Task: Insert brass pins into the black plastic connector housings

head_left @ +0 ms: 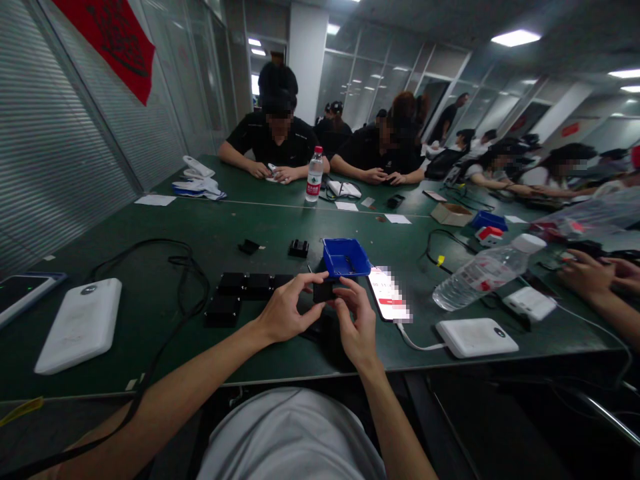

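Both my hands hold one small black block [324, 291] just above the green table [210, 220], near its front edge. My left hand [290, 308] pinches its left side with thumb and fingers. My right hand [356, 319] grips its right side, fingers curled. Several similar black blocks [240, 292] lie in a cluster to the left of my hands. A blue plastic tray [345, 257] stands just behind the held block. Two more black parts [299, 249] lie farther back.
A phone [389, 295] on a cable lies right of my hands, with a white power bank [476, 337] and a toppled water bottle [487, 272] beyond. Another white power bank [80, 325] and black cables lie left. A neighbour's hands [595, 273] rest at far right. Several people sit opposite.
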Available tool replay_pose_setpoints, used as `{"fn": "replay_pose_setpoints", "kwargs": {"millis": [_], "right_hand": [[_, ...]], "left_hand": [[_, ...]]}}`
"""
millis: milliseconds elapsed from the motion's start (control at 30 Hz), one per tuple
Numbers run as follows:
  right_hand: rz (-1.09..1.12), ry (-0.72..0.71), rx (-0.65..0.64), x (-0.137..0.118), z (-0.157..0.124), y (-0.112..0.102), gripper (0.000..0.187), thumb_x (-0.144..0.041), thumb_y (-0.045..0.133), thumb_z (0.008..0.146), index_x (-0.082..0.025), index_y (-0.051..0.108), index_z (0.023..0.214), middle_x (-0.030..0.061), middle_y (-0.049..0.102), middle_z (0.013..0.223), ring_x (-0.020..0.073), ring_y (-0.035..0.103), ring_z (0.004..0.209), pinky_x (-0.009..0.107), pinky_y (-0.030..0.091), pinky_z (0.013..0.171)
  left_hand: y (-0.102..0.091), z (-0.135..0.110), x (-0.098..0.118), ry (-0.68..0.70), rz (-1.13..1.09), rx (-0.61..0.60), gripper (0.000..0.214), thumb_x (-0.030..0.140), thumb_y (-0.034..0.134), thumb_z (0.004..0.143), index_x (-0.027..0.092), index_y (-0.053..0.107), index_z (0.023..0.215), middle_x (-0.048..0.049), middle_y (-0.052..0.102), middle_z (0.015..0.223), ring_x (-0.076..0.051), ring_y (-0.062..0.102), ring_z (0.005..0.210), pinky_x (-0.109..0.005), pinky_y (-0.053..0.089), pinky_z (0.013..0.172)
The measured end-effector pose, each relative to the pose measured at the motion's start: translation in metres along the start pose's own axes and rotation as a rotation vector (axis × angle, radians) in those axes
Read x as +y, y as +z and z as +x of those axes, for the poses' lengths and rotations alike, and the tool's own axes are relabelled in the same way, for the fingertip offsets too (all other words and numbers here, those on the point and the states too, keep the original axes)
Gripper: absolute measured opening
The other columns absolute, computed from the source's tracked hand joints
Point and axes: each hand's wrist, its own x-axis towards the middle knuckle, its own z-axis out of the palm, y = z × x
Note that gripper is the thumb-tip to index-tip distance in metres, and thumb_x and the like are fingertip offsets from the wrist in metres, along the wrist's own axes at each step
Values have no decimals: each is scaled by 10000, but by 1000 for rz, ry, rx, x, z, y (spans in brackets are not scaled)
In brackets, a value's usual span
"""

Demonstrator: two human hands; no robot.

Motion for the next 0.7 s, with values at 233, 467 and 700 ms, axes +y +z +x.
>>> {"fn": "replay_pose_setpoints", "kwargs": {"millis": [233, 467, 700], "right_hand": [[23, -11, 23, 2, 0, 0, 329, -289, 575, 995, -232, 601, 1317, 91, 713, 1126, 219, 698, 983, 380, 574, 885], [81, 21, 3, 2, -1, 0, 356, -404, 566, 1018, -234, 599, 1329, 87, 683, 1127, 217, 692, 949, 384, 590, 885], [36, 39, 14, 2, -1, -2, 362, -428, 515, 1037, -232, 599, 1330, 78, 690, 1074, 212, 698, 870, 363, 584, 812]], "left_hand": [[1, 2, -1, -26, 35, 22, 421, 160, 660, 894, 227, 534, 1290, -128, 663, 1375, -243, 688, 1201, -367, 626, 896], [-1, 3, -5, -9, 100, 38, 360, 124, 632, 885, 225, 571, 1225, -91, 676, 1228, -225, 686, 1106, -318, 608, 805], [-2, 3, -1, -5, 177, -2, 358, 218, 687, 895, 219, 575, 1236, -44, 692, 1055, -177, 674, 849, -301, 575, 741]]}}
